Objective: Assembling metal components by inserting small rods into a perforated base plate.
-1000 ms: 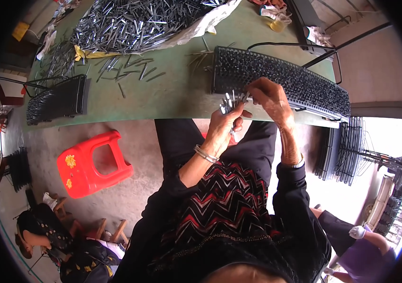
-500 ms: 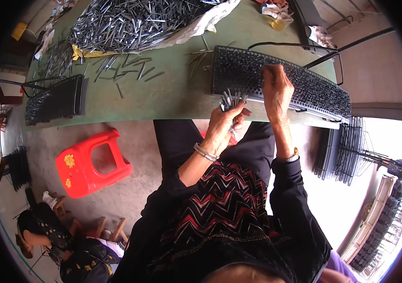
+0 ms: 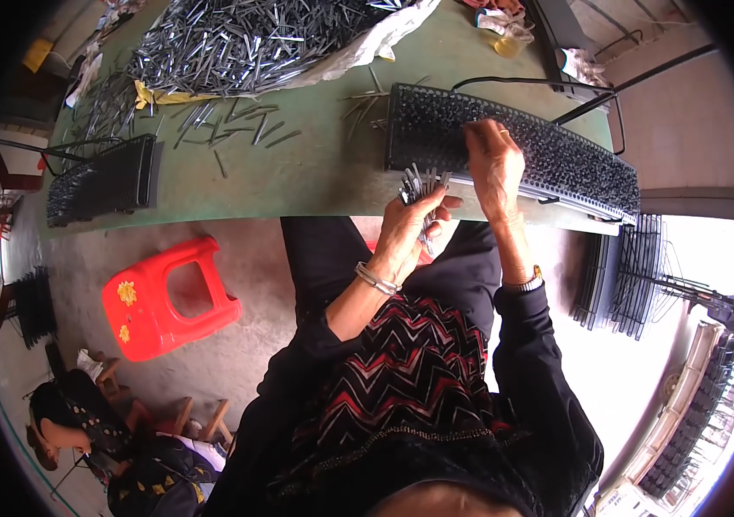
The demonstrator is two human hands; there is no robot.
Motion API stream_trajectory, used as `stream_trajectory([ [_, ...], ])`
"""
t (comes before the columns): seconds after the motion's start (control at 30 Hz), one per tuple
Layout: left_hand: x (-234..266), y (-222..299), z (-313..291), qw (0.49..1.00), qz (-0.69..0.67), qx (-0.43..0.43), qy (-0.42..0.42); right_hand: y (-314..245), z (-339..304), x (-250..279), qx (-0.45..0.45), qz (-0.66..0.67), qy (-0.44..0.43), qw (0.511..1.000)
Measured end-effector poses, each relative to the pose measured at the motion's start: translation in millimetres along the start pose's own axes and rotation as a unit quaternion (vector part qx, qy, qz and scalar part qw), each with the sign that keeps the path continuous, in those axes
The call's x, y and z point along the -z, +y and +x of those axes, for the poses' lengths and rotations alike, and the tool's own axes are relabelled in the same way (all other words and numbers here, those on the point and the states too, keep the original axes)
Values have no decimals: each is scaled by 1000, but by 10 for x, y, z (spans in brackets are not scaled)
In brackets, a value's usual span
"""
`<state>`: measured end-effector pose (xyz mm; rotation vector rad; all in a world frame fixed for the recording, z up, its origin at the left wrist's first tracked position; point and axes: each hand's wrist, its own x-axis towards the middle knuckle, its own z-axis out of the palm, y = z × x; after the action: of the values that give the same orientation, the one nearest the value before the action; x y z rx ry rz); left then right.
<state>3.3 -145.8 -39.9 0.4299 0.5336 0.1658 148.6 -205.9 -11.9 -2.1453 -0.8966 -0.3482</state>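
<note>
My left hand (image 3: pixel 410 222) is closed around a bunch of thin grey metal strips (image 3: pixel 418 183), whose ends fan out above the fingers. It is just in front of the table's near edge. My right hand (image 3: pixel 496 168) rests with pinched fingers on a long black perforated panel (image 3: pixel 578 164). What the fingertips hold, if anything, is hidden. Many small dark pieces fill the panel's holes to the right of that hand; its left end looks smoother. The panel lies slanted along the table's near edge, a bent black rod frame (image 3: pixel 522 82) behind it.
A heap of metal strips (image 3: pixel 246 43) lies on a white sack (image 3: pixel 367 52) on the green table (image 3: pixel 315 164). A second panel (image 3: pixel 104 183) sits at left. Below are a red plastic stool (image 3: pixel 138 319) and, rightward, stacked black racks (image 3: pixel 612 276). Another person (image 3: pixel 74 422) is at lower left.
My right hand has moved slightly left along the panel, its fingers still pinched. The left hand and its bunch of strips have hardly moved.
</note>
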Motion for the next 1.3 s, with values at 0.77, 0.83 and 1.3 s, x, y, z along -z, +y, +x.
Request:
stream_trajectory([
  [0.77,-34,23,-54,1000,19,-10,6,-198,-169,368,-117,135,-315,932],
  [0.83,-28,-5,-42,998,52,-19,5,-195,-188,424,-143,165,-308,926],
  [1.3,57,-95,252,997,-77,25,-6,-17,-134,125,-30,-6,11,999],
])
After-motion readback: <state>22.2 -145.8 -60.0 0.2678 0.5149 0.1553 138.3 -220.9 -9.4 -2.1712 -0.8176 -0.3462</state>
